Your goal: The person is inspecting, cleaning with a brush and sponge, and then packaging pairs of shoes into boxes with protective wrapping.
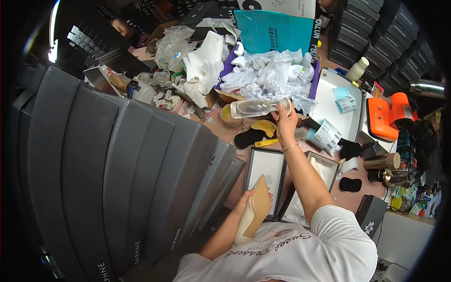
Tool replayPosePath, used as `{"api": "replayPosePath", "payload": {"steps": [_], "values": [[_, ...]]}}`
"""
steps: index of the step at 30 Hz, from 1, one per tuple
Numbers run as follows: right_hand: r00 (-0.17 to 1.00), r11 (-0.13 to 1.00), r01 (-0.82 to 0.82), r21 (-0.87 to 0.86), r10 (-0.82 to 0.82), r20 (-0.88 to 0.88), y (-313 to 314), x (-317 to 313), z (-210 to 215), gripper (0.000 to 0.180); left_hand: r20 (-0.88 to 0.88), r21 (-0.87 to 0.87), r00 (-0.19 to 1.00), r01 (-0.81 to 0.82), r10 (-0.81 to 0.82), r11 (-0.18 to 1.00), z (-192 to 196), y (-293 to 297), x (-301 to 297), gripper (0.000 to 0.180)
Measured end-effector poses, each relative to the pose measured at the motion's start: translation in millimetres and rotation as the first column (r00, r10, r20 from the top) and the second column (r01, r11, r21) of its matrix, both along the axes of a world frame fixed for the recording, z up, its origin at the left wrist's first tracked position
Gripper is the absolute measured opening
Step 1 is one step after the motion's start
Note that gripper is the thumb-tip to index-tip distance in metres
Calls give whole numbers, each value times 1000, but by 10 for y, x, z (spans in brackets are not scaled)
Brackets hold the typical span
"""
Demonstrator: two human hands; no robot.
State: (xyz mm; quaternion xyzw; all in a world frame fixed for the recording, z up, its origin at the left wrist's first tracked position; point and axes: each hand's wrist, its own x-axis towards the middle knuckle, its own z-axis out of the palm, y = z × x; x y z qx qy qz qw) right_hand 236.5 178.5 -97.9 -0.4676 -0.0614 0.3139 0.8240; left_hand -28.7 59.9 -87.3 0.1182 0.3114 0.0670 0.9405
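Note:
My left hand (243, 201) is closed round a beige pointed-toe shoe (256, 207) held in front of my shirt, its tan sole turned up. Farther out, my right hand (285, 126) grips one end of a clear plastic piece (251, 108), long and rounded with a narrow waist, much like a shoe sole in outline. Below that hand lies a grey-edged box part (254, 162) with a white inside. Beside it, partly behind my right forearm, stands an open shoebox (331, 170) with white paper and part of a pale shoe (314, 163) in it.
Stacked dark shoeboxes (136, 155) wall off the left side. A purple bin (227, 66) of crumpled white plastic bags stands at the back. A yellow-handled brush (267, 142), black pads (350, 184), label sheets (325, 136), an orange device (383, 120) and a tumbler (381, 161) lie about the table.

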Motion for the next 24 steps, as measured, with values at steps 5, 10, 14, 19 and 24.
{"api": "replayPosePath", "payload": {"steps": [5,10,14,19,24], "values": [[869,990,102,97,-41,-492,-96,-238,-151,23,13,10,1000,-5,5,1000,-41,-26,21,70],[928,999,8,-50,11,372,228,-196,313,44,-11,-14,1000,-18,18,1000,-93,-35,-58,69],[266,987,-48,-152,160,951,656,-271,383,61,-27,-45,999,-37,36,998,-137,-23,-94,67],[-54,884,-184,-431,428,902,869,-422,60,54,-15,-31,997,-76,75,997,-144,38,-127,66],[-72,854,-124,-505,500,863,631,-231,180,49,-13,-88,997,-79,78,993,-254,38,-124,66]]}}
